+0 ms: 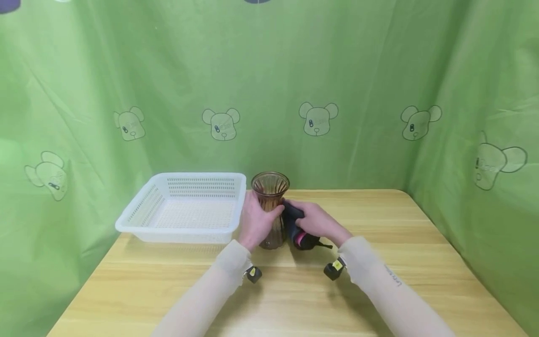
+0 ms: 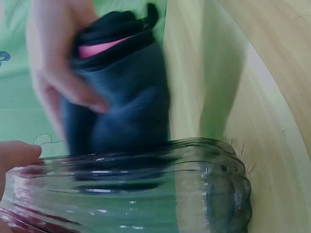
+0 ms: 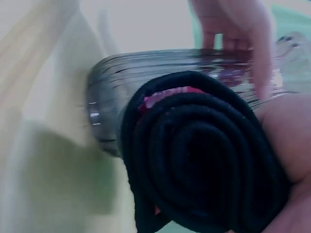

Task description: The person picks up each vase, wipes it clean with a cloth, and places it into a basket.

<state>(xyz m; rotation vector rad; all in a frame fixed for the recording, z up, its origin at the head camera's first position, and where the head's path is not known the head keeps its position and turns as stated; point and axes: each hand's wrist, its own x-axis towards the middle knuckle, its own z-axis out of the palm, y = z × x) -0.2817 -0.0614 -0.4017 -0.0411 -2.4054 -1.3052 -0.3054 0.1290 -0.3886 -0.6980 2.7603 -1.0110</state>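
A ribbed, amber-tinted glass vase [image 1: 273, 231] stands upright with its flared mouth up, near the middle of the table. My left hand [image 1: 257, 217] grips it around the upper body from the left, thumb across the front. Right beside it, my right hand [image 1: 317, 220] holds a rolled dark cloth [image 1: 293, 225] with a pink strip and a thin dark tail. The right wrist view looks onto the spiral end of the rolled cloth [image 3: 199, 145], which overlaps the vase [image 3: 116, 82] there. In the left wrist view, the right hand's fingers [image 2: 85, 92] press on the cloth's side.
A white perforated plastic basket [image 1: 181, 236] sits on the table to the left of the vase, close to my left hand. The wooden table [image 1: 290, 299] reaches back to a green curtain [image 1: 269, 84] printed with bear heads, which also hangs along both sides.
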